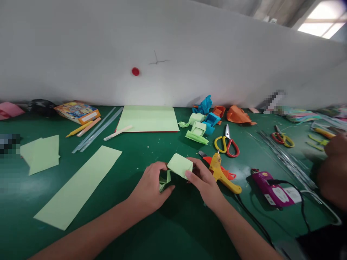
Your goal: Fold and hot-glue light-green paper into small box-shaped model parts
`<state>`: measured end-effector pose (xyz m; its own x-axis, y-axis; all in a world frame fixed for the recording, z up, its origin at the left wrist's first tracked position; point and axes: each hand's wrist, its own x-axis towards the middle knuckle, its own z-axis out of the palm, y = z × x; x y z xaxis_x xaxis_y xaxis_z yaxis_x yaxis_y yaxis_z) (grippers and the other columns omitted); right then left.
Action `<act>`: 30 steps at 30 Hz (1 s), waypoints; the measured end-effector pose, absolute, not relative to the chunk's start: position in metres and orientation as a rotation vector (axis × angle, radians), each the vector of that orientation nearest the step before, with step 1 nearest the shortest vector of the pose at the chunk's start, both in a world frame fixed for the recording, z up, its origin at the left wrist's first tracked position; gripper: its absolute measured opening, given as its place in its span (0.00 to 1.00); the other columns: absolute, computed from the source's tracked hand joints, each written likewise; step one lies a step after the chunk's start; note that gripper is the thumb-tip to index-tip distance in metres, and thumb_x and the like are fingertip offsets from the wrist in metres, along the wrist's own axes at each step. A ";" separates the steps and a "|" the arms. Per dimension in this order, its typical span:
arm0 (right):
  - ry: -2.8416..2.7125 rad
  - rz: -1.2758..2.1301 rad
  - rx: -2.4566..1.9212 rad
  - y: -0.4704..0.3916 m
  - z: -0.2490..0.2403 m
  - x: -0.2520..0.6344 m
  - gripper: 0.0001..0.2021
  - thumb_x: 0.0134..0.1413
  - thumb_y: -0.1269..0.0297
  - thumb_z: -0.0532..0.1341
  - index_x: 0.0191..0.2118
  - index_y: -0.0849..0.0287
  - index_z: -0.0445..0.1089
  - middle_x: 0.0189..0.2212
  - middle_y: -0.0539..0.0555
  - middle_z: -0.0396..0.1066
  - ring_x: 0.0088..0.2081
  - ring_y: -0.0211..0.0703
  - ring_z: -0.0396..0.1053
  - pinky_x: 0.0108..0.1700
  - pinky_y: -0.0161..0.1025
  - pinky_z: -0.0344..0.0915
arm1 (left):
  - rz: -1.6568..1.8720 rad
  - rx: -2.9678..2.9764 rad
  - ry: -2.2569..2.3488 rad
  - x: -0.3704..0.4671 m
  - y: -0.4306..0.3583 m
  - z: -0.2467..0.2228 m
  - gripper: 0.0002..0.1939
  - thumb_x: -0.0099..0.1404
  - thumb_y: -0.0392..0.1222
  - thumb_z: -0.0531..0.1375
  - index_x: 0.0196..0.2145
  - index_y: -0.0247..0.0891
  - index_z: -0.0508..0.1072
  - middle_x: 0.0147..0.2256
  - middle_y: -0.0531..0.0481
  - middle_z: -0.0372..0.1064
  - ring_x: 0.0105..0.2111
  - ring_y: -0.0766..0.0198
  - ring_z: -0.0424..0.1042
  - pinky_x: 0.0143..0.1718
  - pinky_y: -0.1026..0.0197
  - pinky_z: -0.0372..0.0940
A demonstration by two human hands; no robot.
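Head: hollow folded paper [168, 176], left hand [149, 186]

- green tabletop [151, 146], cluttered along the back
- left: overlapping pale green paper squares [45, 155], long pale green strip [80, 186] lying slantwise
- back left: pink item [11, 110], black thing [42, 107] (unclear what), orange box [77, 112], yellow marker [79, 129], clear sticks [101, 129]
- back middle: pale green sheet [148, 117], thin pale stick [115, 134] partly over its edge
- right of sheet: folded green pieces [199, 129], blue pieces [212, 119], orange paper [238, 115], bunched together
- right: red-yellow scissors [232, 148], yellow glue gun [216, 167]
- far right: purple box [271, 193], bundled clear rods [287, 159], second scissors [284, 139]
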<state>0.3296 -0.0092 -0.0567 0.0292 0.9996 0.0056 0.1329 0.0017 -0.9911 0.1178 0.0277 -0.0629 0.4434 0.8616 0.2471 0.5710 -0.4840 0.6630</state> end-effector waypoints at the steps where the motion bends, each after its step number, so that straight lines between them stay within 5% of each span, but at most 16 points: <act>1: -1.301 1.130 -1.309 -0.009 -0.057 0.329 0.22 0.62 0.48 0.63 0.57 0.52 0.66 0.43 0.54 0.72 0.41 0.48 0.72 0.41 0.43 0.73 | 0.821 2.195 1.178 0.116 0.028 -0.065 0.21 0.62 0.40 0.64 0.50 0.43 0.60 0.48 0.43 0.67 0.44 0.51 0.73 0.39 0.50 0.71; 9: -1.498 1.055 -1.343 -0.016 -0.057 0.319 0.22 0.64 0.54 0.62 0.61 0.51 0.63 0.50 0.56 0.72 0.44 0.48 0.73 0.46 0.45 0.73 | 1.289 2.297 0.905 0.117 0.029 -0.084 0.37 0.57 0.32 0.64 0.57 0.45 0.48 0.58 0.35 0.49 0.61 0.43 0.59 0.48 0.45 0.71; 20: -1.834 0.903 -1.332 -0.023 -0.050 0.309 0.30 0.64 0.60 0.63 0.69 0.43 0.58 0.56 0.57 0.67 0.49 0.50 0.70 0.52 0.51 0.72 | 1.031 2.354 1.018 0.101 0.013 -0.069 0.48 0.57 0.38 0.69 0.65 0.44 0.44 0.64 0.30 0.46 0.66 0.34 0.54 0.57 0.34 0.67; 25: -1.905 0.866 -1.294 -0.026 -0.048 0.309 0.31 0.65 0.59 0.63 0.70 0.43 0.56 0.59 0.58 0.64 0.58 0.55 0.65 0.61 0.55 0.67 | 0.586 2.303 0.922 0.062 0.015 -0.045 0.59 0.58 0.37 0.69 0.73 0.47 0.33 0.67 0.32 0.52 0.64 0.40 0.63 0.59 0.40 0.69; 30: -2.018 0.780 -1.248 -0.028 -0.048 0.307 0.32 0.65 0.59 0.63 0.71 0.44 0.54 0.60 0.59 0.64 0.60 0.58 0.63 0.63 0.58 0.64 | 0.576 2.157 0.931 0.053 0.026 -0.045 0.59 0.58 0.34 0.68 0.73 0.53 0.33 0.65 0.39 0.59 0.60 0.48 0.69 0.56 0.45 0.71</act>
<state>0.3072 -0.0276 -0.0484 -0.3505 0.9141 0.2039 0.5394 0.3750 -0.7540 0.0532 0.0262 -0.0450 0.6418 0.7580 0.1168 0.4431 -0.4908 0.7502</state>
